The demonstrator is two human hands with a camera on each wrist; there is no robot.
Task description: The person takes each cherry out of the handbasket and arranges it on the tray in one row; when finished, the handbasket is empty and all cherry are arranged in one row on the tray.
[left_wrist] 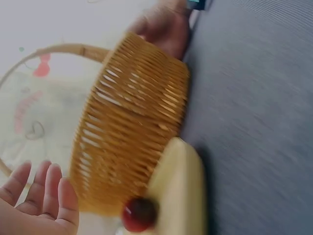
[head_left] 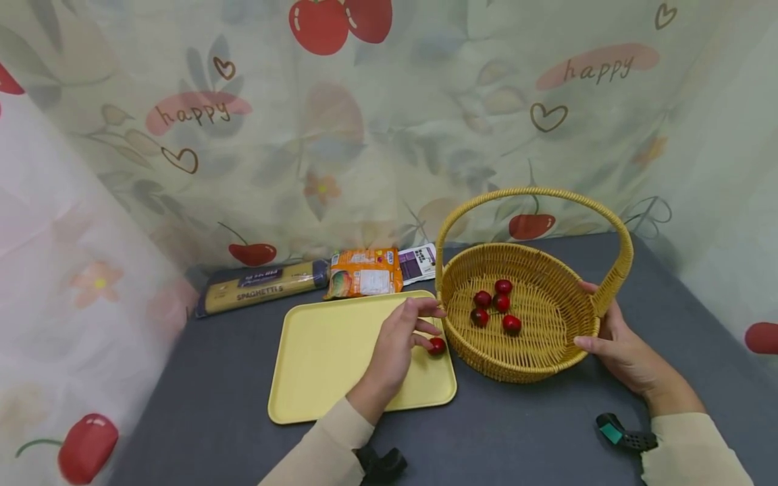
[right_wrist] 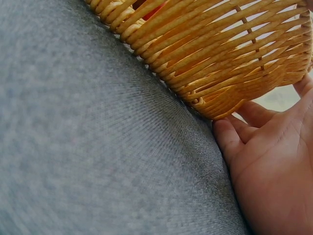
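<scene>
A yellow wicker basket (head_left: 516, 368) with a tall arched handle stands on the right of the table in the head view, several dark red cherries (head_left: 512, 325) lying inside. My right hand (head_left: 632, 358) grips its right side, thumb over the rim. In the right wrist view, fingers (right_wrist: 227, 134) reach to the basket's base. One more cherry (head_left: 437, 346) rests at the right end of a pale yellow tray (head_left: 340, 358). Just over it hovers my left hand (head_left: 395, 344), fingers loosely extended by the basket's left rim. The left wrist view shows that hand's fingers (left_wrist: 51, 191) apart from the cherry (left_wrist: 139, 214).
Behind the tray lie a spaghetti pack (head_left: 261, 289), an orange pouch (head_left: 366, 272) and a white and purple packet (head_left: 417, 262). A dark grey cloth (head_left: 213, 398) covers the table. Printed curtains (head_left: 389, 135) hang along the back and sides.
</scene>
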